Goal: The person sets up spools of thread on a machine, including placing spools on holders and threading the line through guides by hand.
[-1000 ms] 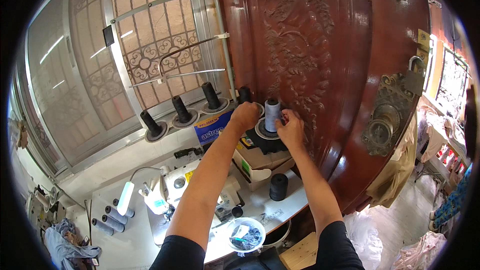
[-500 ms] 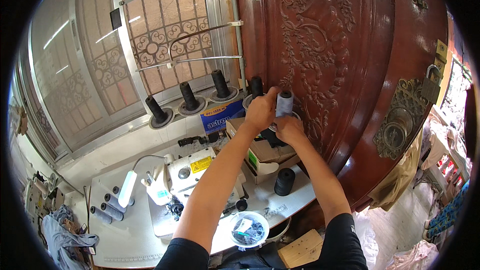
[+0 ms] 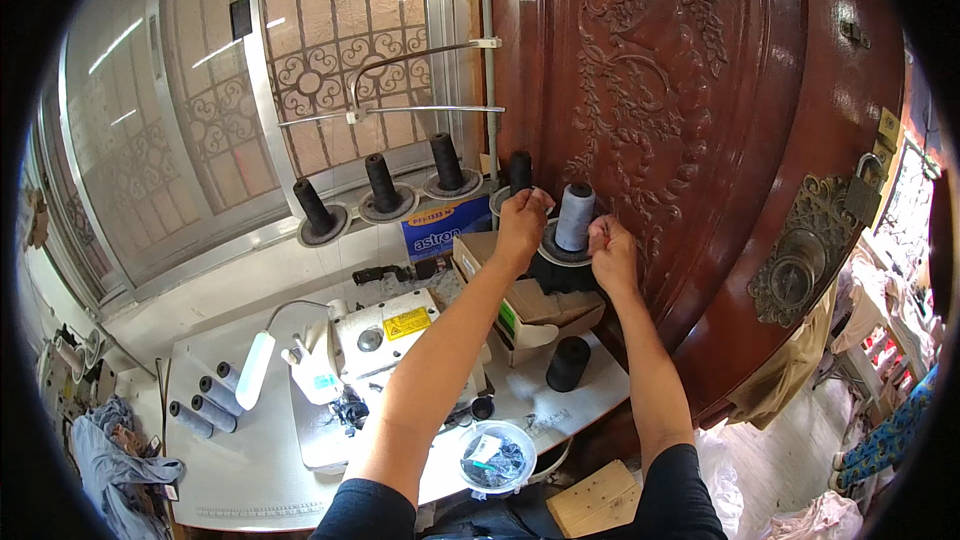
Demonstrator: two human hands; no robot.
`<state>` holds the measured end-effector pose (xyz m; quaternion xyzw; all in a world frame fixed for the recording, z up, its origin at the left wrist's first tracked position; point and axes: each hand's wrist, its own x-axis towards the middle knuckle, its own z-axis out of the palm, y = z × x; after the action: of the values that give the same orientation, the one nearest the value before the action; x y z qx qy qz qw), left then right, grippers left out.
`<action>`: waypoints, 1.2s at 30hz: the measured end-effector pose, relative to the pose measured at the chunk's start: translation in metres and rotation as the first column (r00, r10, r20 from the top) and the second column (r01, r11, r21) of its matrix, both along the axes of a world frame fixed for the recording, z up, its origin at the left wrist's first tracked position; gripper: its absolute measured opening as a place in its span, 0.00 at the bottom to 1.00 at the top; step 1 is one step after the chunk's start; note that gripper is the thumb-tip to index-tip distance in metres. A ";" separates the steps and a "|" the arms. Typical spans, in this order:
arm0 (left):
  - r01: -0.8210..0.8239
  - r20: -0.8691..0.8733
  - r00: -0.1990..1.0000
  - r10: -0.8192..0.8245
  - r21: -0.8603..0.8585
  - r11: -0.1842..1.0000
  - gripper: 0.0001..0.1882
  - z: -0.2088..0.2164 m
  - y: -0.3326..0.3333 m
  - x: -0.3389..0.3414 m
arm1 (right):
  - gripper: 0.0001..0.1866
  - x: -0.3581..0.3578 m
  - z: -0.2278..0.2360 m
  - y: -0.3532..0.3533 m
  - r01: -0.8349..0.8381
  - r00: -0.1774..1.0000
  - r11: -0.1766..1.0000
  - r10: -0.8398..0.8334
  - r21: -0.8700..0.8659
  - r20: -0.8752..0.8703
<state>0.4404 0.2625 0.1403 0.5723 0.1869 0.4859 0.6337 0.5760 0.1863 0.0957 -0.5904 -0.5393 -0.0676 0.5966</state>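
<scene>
A light blue-grey cone of thread (image 3: 575, 218) stands upright on a round dark spool plate in front of the carved door. My left hand (image 3: 523, 228) is closed in a pinch just left of the cone, close to a black thread cone (image 3: 520, 171). On the other side my right hand (image 3: 614, 254) is also closed, its thumb and fingertips together near the cone's right edge. Whatever lies between the fingertips of either hand is too fine to make out. Below the hands is an opened cardboard box (image 3: 530, 305).
Black thread cones (image 3: 379, 183) line the sill by the window. A sewing machine (image 3: 372, 338) occupies the table (image 3: 230, 475), with several grey-blue cones (image 3: 214, 413) at left. A black cone (image 3: 568, 364) and a white tub (image 3: 498, 457) stand near the right edge. A metal thread-guide rod (image 3: 430, 109) hangs above.
Both hands were together at the blue-grey cone; now they have parted to either side, leaving it standing on its plate. The view has shifted slightly.
</scene>
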 end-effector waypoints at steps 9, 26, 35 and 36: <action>0.124 -0.268 0.947 -0.180 -0.212 0.969 0.14 0.017 -0.014 -0.021 | 0.07 -0.034 0.034 -0.037 -0.176 0.974 0.968 0.198 0.181 -0.113; 0.189 -0.240 0.943 -0.229 -0.178 0.966 0.09 0.014 -0.030 -0.013 | 0.14 -0.070 0.081 -0.052 -0.501 0.816 0.838 0.374 0.217 0.441; -0.192 -0.217 0.890 0.402 0.621 0.760 0.12 0.041 -0.039 -0.021 | 0.11 -0.008 0.132 -0.009 -0.531 0.790 0.762 0.603 -0.370 0.108; -0.252 -0.070 0.926 0.372 0.618 0.745 0.15 0.040 -0.031 -0.019 | 0.11 -0.009 0.137 -0.007 -0.516 0.804 0.797 0.577 -0.312 0.145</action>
<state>0.4210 0.2319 0.1802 0.7462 0.1766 0.5625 0.3091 0.5672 0.1797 0.2322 -0.4682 -0.7576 0.1107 0.4412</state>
